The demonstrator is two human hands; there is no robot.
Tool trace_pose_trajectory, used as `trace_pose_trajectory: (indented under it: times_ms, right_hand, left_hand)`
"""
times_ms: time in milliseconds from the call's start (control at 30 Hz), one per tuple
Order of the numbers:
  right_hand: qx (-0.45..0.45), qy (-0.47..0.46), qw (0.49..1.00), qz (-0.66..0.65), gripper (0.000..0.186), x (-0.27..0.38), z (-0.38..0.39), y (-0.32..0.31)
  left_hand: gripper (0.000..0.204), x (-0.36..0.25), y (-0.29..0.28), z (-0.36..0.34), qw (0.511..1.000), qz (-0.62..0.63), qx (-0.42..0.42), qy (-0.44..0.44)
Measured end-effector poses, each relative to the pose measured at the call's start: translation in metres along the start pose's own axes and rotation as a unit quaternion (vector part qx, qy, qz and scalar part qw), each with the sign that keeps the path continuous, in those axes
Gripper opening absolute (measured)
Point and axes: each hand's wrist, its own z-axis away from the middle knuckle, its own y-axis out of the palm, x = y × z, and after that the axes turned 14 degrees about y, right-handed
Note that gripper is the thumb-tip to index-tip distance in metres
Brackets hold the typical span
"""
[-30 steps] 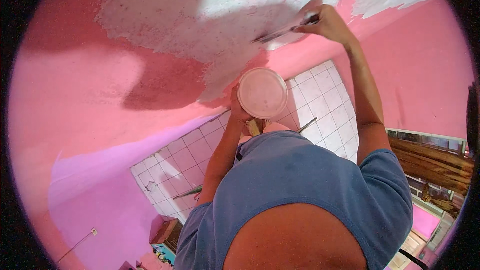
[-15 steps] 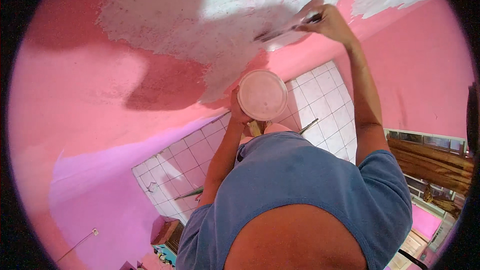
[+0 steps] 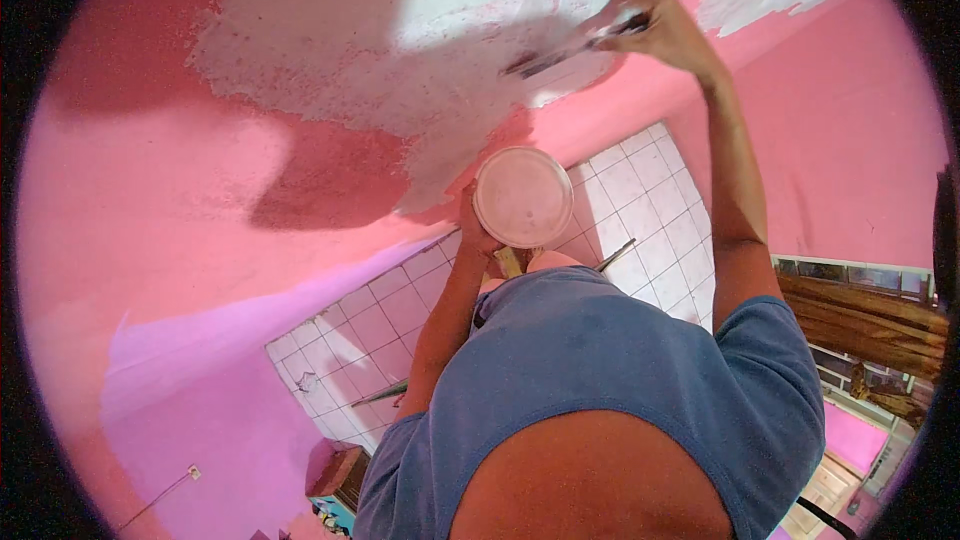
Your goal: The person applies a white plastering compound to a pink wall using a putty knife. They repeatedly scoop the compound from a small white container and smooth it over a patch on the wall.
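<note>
Person: clothing
One blue short-sleeved T-shirt, plain and unmarked; forearms and both hands bare, no gloves.

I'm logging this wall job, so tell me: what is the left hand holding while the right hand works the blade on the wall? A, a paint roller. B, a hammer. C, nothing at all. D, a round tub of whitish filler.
D: the left hand grips the side of a round tub with pale contents, held up below the right hand, which presses a putty knife to the pink wall.

Single head cam, fisheye, looking down, near pink wall
</note>
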Motion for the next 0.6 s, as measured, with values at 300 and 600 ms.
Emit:
trace_pose_trajectory:
  times_ms: [300, 600]
  right_hand:
    - [0.045, 0.045, 0.998, 0.028, 0.03, 0.013, 0.011, 0.0]
    - [0.013, 0.066, 0.997, 0.034, 0.028, -0.003, -0.004, -0.06]
  left_hand:
    - [0.062, 0.01, -0.012, -0.004, 0.99, 0.094, -0.089, -0.062]
    - [0.067, -0.003, 0.025, -0.004, 0.984, -0.15, -0.095, 0.004]
